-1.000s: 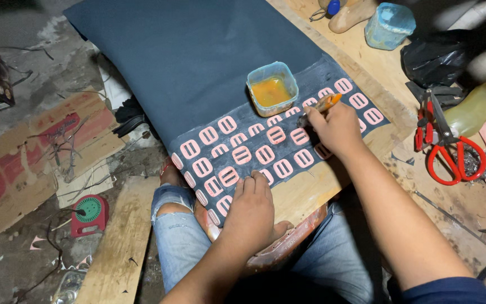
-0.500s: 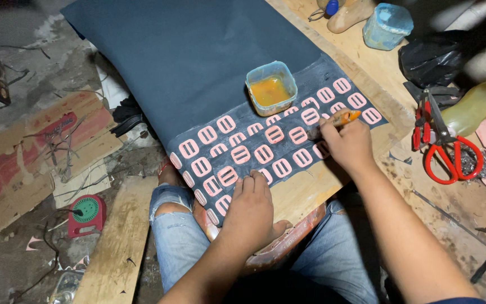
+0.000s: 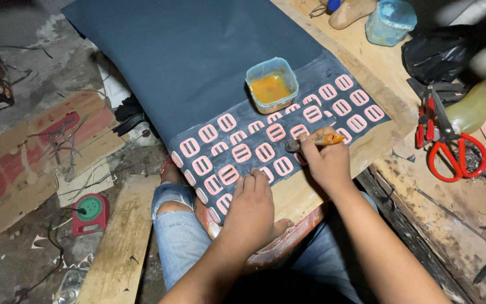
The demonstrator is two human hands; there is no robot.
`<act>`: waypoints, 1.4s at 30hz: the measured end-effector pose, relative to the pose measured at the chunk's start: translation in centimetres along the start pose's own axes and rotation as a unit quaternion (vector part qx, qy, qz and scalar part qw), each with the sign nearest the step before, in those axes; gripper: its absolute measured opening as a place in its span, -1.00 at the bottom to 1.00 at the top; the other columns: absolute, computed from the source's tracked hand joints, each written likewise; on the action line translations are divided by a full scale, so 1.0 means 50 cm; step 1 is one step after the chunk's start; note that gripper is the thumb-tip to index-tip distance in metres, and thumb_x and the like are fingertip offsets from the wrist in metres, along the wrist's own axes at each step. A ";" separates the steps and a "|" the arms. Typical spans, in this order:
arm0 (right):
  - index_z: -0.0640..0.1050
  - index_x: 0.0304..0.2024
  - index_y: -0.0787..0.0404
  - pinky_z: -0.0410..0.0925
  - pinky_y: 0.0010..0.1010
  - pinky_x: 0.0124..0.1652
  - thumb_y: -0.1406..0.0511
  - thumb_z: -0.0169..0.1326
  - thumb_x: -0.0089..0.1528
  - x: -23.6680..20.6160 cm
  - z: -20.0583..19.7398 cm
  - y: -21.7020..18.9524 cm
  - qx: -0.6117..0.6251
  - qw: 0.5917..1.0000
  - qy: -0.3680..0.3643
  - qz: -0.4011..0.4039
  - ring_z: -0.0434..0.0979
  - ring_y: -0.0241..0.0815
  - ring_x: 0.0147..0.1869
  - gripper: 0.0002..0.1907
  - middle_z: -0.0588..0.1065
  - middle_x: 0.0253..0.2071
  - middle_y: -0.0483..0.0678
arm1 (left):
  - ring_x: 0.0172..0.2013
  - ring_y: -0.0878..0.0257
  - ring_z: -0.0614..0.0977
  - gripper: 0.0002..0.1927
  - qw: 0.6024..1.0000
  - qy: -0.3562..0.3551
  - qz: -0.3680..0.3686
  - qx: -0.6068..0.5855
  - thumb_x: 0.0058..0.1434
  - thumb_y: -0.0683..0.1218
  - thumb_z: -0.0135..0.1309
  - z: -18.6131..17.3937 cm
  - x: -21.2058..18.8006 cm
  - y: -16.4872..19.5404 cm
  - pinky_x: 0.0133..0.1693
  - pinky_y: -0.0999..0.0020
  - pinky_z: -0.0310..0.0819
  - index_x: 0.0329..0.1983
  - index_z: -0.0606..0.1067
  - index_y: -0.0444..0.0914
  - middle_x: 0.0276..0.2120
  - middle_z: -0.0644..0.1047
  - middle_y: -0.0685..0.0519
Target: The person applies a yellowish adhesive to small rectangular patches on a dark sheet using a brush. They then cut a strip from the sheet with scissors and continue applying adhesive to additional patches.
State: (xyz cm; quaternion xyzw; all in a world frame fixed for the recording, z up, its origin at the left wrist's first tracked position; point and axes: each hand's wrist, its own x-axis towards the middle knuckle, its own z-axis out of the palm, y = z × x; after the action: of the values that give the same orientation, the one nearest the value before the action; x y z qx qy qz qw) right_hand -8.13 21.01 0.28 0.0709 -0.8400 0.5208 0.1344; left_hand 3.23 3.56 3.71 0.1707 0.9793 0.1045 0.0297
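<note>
Nearest the camera, the person's knees in torn blue jeans (image 3: 175,225) sit under the edge of a wooden board (image 3: 299,194). The left hand (image 3: 251,211) lies flat, fingers together and holding nothing, pressing the near edge of a dark grey sheet (image 3: 198,62) where it meets the board. Just beyond and to the right, the right hand (image 3: 324,160) is closed around an orange-handled brush (image 3: 316,141), whose tip points left over the sheet among rows of pink slotted pieces (image 3: 265,152) laid on the sheet's near end. Behind these rows a square clear tub of orange-yellow liquid (image 3: 272,85) stands on the sheet. To the right, red-handled scissors (image 3: 451,149) lie on the worn bench, with a yellowish bottle (image 3: 482,104) beside them. Farther back, a pale blue lidded container (image 3: 390,21) stands on the board. On the floor at left lie flattened cardboard (image 3: 35,152) and a small red and green device (image 3: 90,211).
</note>
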 end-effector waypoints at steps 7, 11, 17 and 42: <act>0.52 -0.30 0.26 0.39 -0.41 -0.30 0.24 0.20 0.31 0.014 0.001 -0.014 0.002 0.992 -0.069 -0.102 0.54 -0.26 -0.33 -0.78 0.55 -0.41 -0.07 | 0.16 -0.27 0.31 0.11 1.000 -0.011 -0.004 -0.005 -0.02 0.37 0.24 -0.004 -0.001 0.000 0.25 -0.01 0.08 0.09 0.32 -0.77 0.18 0.28 -0.51; 0.52 -0.29 0.25 0.38 -0.47 -0.35 0.23 0.18 0.29 0.013 -0.001 -0.026 -0.044 0.997 -0.063 -0.011 0.54 -0.37 -0.42 -0.79 0.57 -0.49 -0.12 | 0.19 -0.29 0.28 0.11 1.000 0.004 -0.003 0.010 0.00 0.36 0.22 -0.002 -0.006 0.002 0.27 -0.04 0.05 0.12 0.28 -0.77 0.20 0.26 -0.51; 0.50 -0.26 0.31 0.37 -0.52 -0.36 0.29 0.21 0.25 -0.025 0.002 -0.020 0.115 0.986 -0.115 0.019 0.49 -0.40 -0.36 -0.80 0.54 -0.42 -0.08 | 0.25 -0.31 0.24 0.12 1.000 0.016 -0.009 0.013 0.02 0.33 0.21 0.011 -0.010 0.005 0.30 -0.08 -0.02 0.20 0.19 -0.75 0.25 0.22 -0.53; 0.49 -0.23 0.30 0.38 -0.49 -0.31 0.26 0.19 0.28 -0.069 0.011 -0.010 0.087 0.996 -0.026 0.020 0.48 -0.37 -0.34 -0.78 0.55 -0.41 -0.10 | 0.21 -0.24 0.30 -0.61 0.928 0.346 -0.133 -0.019 0.18 -0.04 0.12 0.014 -0.010 -0.165 0.20 -0.23 0.06 0.03 0.59 -0.32 0.18 0.38 -0.25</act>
State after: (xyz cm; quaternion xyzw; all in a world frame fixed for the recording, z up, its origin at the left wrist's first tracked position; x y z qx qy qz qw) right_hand -4.78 20.22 -0.55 0.0789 -0.7959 0.5926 0.0957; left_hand 1.08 -4.06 1.27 -0.0081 0.9402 0.1706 -0.2945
